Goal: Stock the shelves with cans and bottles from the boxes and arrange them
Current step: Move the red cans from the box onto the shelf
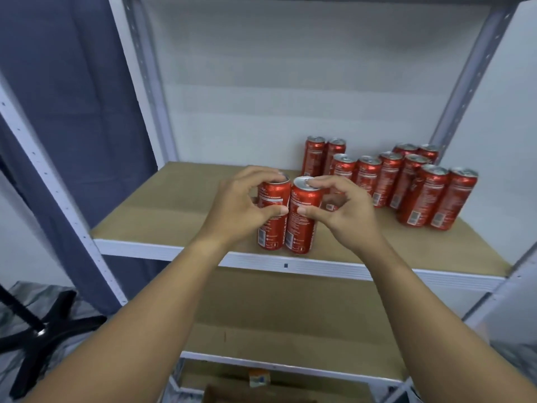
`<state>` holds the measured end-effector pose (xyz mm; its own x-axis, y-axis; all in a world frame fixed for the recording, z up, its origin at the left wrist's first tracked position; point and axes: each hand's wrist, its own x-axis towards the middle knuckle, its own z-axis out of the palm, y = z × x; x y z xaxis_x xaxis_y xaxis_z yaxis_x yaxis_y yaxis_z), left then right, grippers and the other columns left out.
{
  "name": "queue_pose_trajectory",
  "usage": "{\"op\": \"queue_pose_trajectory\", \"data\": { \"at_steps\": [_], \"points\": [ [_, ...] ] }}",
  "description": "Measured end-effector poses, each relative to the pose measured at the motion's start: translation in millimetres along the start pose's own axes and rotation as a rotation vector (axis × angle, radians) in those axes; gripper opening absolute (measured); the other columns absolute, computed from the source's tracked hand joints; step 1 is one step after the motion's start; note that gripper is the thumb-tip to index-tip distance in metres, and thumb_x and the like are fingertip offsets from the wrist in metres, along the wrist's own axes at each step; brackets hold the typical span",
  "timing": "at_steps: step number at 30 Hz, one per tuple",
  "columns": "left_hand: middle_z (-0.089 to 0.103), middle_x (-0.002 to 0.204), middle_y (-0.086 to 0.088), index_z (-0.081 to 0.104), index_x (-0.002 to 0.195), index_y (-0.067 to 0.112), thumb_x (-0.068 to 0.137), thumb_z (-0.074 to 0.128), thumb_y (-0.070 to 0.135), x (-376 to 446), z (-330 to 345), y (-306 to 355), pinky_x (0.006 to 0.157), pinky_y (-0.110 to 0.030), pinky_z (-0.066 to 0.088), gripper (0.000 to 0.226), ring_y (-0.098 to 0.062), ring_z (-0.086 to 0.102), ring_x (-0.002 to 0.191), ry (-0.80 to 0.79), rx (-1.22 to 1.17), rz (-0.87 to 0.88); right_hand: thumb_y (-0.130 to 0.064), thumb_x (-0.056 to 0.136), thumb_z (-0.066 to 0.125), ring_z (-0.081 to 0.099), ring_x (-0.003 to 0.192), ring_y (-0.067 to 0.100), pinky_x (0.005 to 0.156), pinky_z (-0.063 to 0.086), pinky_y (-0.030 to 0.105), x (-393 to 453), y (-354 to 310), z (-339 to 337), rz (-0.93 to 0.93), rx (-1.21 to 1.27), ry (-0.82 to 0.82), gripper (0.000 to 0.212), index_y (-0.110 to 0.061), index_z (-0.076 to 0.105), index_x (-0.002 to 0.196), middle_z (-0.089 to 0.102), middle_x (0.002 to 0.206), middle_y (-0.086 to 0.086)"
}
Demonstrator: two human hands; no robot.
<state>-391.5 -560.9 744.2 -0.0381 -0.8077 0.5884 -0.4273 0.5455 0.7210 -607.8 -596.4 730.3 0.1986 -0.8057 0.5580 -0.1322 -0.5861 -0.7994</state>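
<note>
— Well, each hand has a can: the left hand is wrapped round the left can, the right hand round the right can, thumbs almost meeting in front.

— They stand right at the shelf edge, touching each other.

— That's my worry. Pull either wrist back and a can could go over the lip.

— And beyond the right hand?

— A cluster of cans, packed close. Slide this pair that way carelessly and the nearest ones may tip, they're tall and narrow.
</note>
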Motion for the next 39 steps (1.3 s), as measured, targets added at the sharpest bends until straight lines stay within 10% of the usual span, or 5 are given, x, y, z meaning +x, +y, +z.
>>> {"op": "queue_pose_trajectory", "data": {
  "at_steps": [7,13,19,27,39],
  "points": [
    [0.064,0.126,0.011,0.075,0.119,0.021,0.069,0.093,0.010,20.4,11.3,-49.1,0.098,-0.047,0.056,0.054,-0.008,0.061,0.122,0.087,0.044,-0.062,-0.003,0.075,0.085,0.069,0.111,0.017,0.097,0.056,0.044,29.5,38.0,19.2,0.054,0.053,-0.060,0.051,-0.005,0.063,0.121,0.062,0.129,0.011],
    [0.041,0.153,0.013,0.052,0.147,0.032,0.074,0.093,0.018,3.5,17.2,-63.0,0.111,-0.037,0.048,0.085,-0.007,0.043,0.143,0.120,0.013,-0.083,-0.017,0.068,0.094,0.054,0.129,0.003,0.102,0.052,0.030,13.7,45.8,23.1,0.153,0.043,-0.168,0.113,-0.044,0.024,0.153,0.047,0.147,-0.015],
    [0.051,0.143,0.028,0.037,0.145,0.058,0.081,0.085,0.005,-11.0,27.3,-82.0,0.104,-0.034,0.054,0.096,-0.004,0.055,0.132,0.135,-0.124,-0.188,-0.009,0.069,0.091,0.061,0.113,0.004,0.090,0.059,0.032,8.4,69.4,36.0,0.105,-0.059,-0.087,0.107,-0.061,0.031,0.142,0.056,0.127,-0.031],
    [0.049,0.141,0.026,0.034,0.153,0.035,0.082,0.082,-0.002,39.3,15.8,-128.9,0.099,-0.035,0.057,0.093,-0.002,0.058,0.124,0.121,-0.052,-0.195,-0.005,0.073,0.087,0.063,0.104,-0.010,0.086,0.054,0.015,69.3,108.0,65.8,0.174,-0.051,-0.112,0.108,-0.037,0.025,0.156,0.055,0.122,-0.025],
    [0.054,0.141,0.013,0.031,0.152,0.033,0.078,0.087,0.020,126.6,-8.6,-206.8,0.100,-0.045,0.056,0.093,-0.012,0.062,0.122,0.125,0.040,-0.177,-0.015,0.081,0.083,0.053,0.129,0.015,0.103,0.053,0.041,169.9,171.9,117.4,0.121,-0.163,-0.134,0.109,-0.045,0.011,0.157,0.044,0.146,0.000]
  ]
}}
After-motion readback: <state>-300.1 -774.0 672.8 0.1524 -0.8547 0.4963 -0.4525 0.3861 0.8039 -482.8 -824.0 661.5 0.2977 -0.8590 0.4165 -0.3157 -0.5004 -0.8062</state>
